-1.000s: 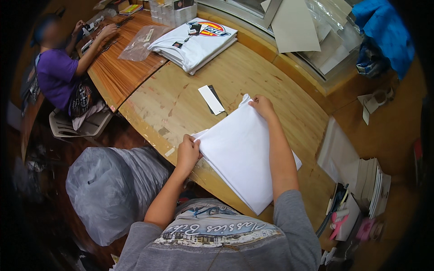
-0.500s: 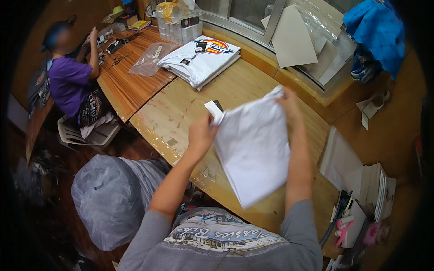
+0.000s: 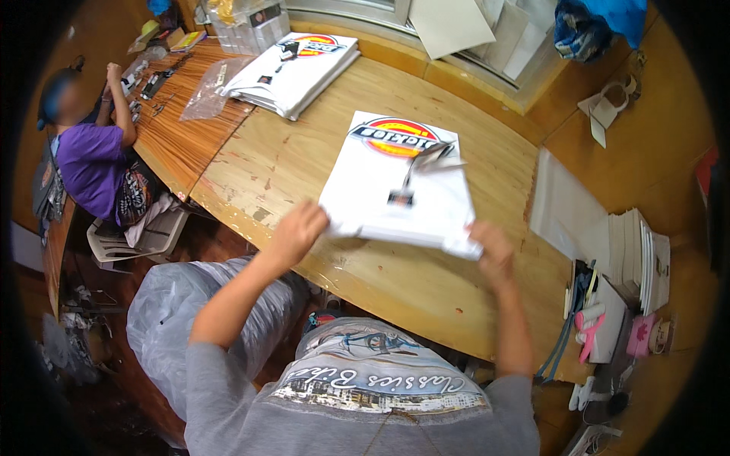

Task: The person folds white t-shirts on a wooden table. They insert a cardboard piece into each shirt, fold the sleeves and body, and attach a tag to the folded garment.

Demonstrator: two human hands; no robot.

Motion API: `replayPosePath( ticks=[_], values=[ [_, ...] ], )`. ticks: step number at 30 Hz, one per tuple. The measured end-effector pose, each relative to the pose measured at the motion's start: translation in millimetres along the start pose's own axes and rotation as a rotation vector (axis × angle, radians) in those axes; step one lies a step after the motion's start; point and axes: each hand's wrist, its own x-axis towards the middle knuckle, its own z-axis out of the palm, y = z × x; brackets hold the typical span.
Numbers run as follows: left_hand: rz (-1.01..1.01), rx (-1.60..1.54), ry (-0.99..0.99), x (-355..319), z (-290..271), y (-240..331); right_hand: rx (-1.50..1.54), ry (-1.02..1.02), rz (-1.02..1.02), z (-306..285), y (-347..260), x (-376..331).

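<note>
A folded white T-shirt (image 3: pixel 365 190) is stretched between my hands over the wooden table, its colourful printed logo facing up. My left hand (image 3: pixel 300 230) grips its near left corner, and my right hand (image 3: pixel 493 254) grips the near right corner, slightly blurred. A dark hang tag (image 3: pixel 436 157) on a cord swings over the shirt's front, and a small black label (image 3: pixel 401 198) shows at the collar. Farther back lies a stack of folded white T-shirts (image 3: pixel 319 80) with the same print.
A clear plastic bag (image 3: pixel 213 87) lies beside the stack. A person in purple (image 3: pixel 95 156) sits at the left end of the table (image 3: pixel 266 175). A large grey plastic sack (image 3: pixel 171 323) stands at my left. Stacked boards (image 3: pixel 635 254) and a pink-handled tool (image 3: pixel 589 334) are at right.
The shirt has turned from its plain white side to its printed side and been lowered toward the table. Both hands have come down nearer to me; the view has shifted.
</note>
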Motion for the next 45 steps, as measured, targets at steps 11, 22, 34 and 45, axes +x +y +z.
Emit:
replayPosePath(
  ticks=[11, 22, 34, 45],
  values=[
    [-0.820, -0.598, -0.063, 3, 45, -27, 0.314, 0.096, 0.882, 44, 46, -48],
    [-1.053, -0.908, -0.002, 32, 87, -51, 0.737, 0.142, 1.143, 76, 58, -3],
    [-1.101, -0.770, -0.136, -69, 33, 49, 0.529, -0.035, 1.079, 32, -42, -89],
    [-0.700, -0.207, -0.120, -37, 27, 58, 0.020, 0.056, 0.650, 33, -32, -86]
  ],
)
